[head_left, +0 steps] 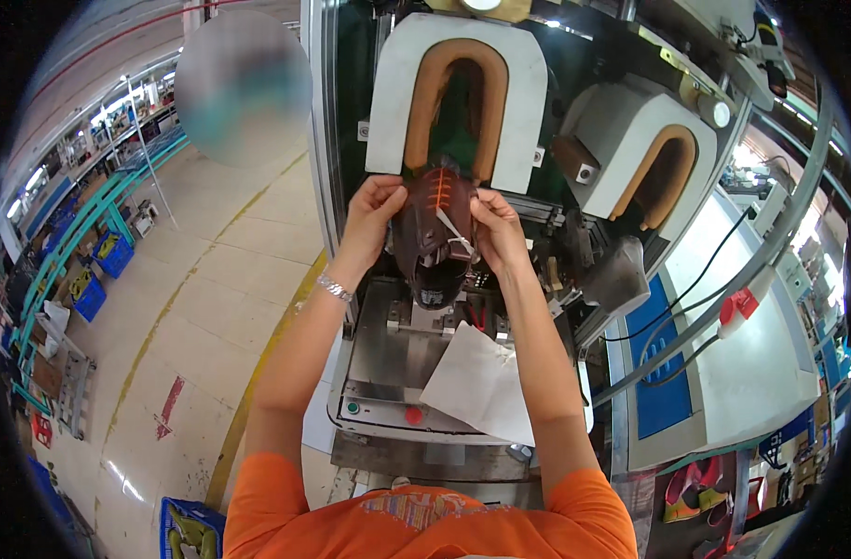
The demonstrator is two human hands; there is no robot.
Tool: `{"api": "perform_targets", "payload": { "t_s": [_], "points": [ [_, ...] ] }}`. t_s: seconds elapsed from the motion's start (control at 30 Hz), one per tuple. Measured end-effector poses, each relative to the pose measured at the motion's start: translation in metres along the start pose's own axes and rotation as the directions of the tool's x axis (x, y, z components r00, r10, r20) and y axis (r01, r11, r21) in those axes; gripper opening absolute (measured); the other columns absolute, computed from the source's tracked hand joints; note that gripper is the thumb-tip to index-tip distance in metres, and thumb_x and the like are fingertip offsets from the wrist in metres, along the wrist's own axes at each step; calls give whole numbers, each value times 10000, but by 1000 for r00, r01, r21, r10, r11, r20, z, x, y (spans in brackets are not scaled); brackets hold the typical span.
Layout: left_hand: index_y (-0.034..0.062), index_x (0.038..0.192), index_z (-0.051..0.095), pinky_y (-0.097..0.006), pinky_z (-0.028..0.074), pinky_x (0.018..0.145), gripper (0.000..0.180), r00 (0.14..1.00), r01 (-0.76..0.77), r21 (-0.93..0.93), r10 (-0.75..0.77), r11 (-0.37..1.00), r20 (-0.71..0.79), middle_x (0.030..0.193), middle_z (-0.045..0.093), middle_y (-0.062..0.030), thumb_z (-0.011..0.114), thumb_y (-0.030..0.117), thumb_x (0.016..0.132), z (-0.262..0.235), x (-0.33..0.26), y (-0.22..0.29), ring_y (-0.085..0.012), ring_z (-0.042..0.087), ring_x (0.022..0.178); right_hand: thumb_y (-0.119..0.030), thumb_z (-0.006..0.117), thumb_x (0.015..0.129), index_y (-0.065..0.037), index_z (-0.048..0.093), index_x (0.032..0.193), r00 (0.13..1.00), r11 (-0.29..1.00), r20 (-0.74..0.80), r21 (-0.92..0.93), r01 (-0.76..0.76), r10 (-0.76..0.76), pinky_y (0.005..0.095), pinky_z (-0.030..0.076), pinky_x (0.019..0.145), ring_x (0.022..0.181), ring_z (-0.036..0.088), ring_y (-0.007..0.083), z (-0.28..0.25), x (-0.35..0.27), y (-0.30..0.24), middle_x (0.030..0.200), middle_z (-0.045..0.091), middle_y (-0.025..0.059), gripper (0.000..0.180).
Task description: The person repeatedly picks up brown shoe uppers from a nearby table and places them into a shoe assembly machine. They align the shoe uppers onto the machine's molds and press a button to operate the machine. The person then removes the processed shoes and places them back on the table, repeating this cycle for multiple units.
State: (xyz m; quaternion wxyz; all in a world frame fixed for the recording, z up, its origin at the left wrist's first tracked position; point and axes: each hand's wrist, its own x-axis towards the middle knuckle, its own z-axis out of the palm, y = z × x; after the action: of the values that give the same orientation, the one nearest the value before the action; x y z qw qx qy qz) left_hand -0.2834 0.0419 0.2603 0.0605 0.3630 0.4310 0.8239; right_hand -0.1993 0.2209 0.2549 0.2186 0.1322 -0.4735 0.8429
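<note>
A dark brown shoe upper (432, 224) with orange lacing sits on the machine, its toe end pointing away from me and its dark opening toward me. My left hand (377, 207) pinches its left edge, thumb and fingers pressed together. On the opposite edge my right hand (496, 222) grips the upper the same way. A white strip hangs from the laces. Just beyond the toe stands a white block with a tan U-shaped pad (490, 84). Whatever supports the upper from inside is mostly hidden.
A second white block with a tan pad (639, 186) stands right, above a grey last-like form (616, 278). White paper (481, 382) lies on the front panel, near a red button (413, 415). Blue baskets (190, 531) stand on the floor at left. A cable (695, 335) hangs at right.
</note>
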Motion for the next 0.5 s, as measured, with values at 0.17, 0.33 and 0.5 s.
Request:
{"api": "perform_targets", "payload": {
  "t_s": [0.17,0.33,0.5],
  "points": [
    [41,957,492,-205,409,731,186,999,-12,17,13,1000,-53,842,568,-16,594,37,802,2,10,-17,-79,519,786,-23,608,781,-39,601,873,999,998,-44,-57,-17,14,234,449,731,766,571,108,-5,10,9,830,619,28,94],
    [34,985,498,-243,407,776,180,992,21,-79,-31,997,-121,907,564,-31,559,26,815,10,25,-25,-108,518,845,-5,650,737,-56,565,724,982,997,-178,-49,62,-70,249,442,697,742,568,115,-11,30,6,776,613,28,100],
    [7,1048,498,-267,410,812,212,990,27,-48,-34,998,-140,1020,555,-64,490,6,836,6,38,-26,-151,527,910,57,619,719,-34,542,893,945,989,-311,-137,62,-102,281,443,720,797,555,163,7,42,0,863,574,57,211]
  ]
}}
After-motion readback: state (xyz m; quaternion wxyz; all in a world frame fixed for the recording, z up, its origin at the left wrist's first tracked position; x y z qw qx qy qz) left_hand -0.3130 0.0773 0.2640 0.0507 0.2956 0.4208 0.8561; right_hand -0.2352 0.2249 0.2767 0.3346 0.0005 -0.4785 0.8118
